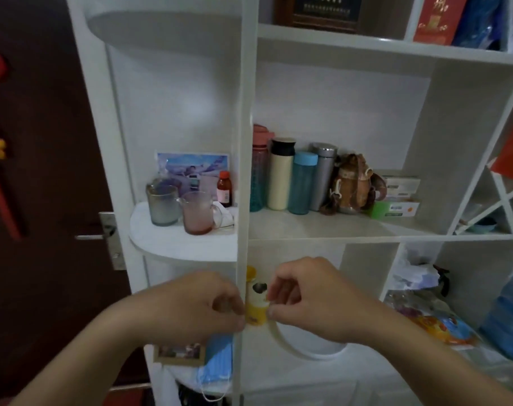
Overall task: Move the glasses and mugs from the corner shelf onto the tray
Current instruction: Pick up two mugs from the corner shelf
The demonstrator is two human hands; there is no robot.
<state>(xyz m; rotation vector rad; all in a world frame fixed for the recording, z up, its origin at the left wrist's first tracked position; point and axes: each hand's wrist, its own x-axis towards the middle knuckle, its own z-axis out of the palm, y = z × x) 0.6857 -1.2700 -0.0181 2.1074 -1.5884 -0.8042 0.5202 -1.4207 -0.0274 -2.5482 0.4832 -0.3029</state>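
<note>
Two glass mugs stand on the rounded white corner shelf [173, 244]: a frosted grey mug [163, 205] on the left and a pink-tinted mug [198, 212] to its right, handles toward the right. Below that shelf, my right hand [314, 300] pinches the curved rim of a white round tray [287, 344], which is mostly hidden under the hand. My left hand [190, 309] is close beside it with its fingers curled at the shelf's upright post; what it holds is hidden. Both hands are well below the mugs.
Behind the mugs are a photo [192, 168] and a brown medicine bottle [224, 190]. The main shelf to the right holds several drink bottles [287, 178] and boxes. A yellow bottle [256, 310] stands between my hands. A dark door [44, 171] with a metal handle is on the left.
</note>
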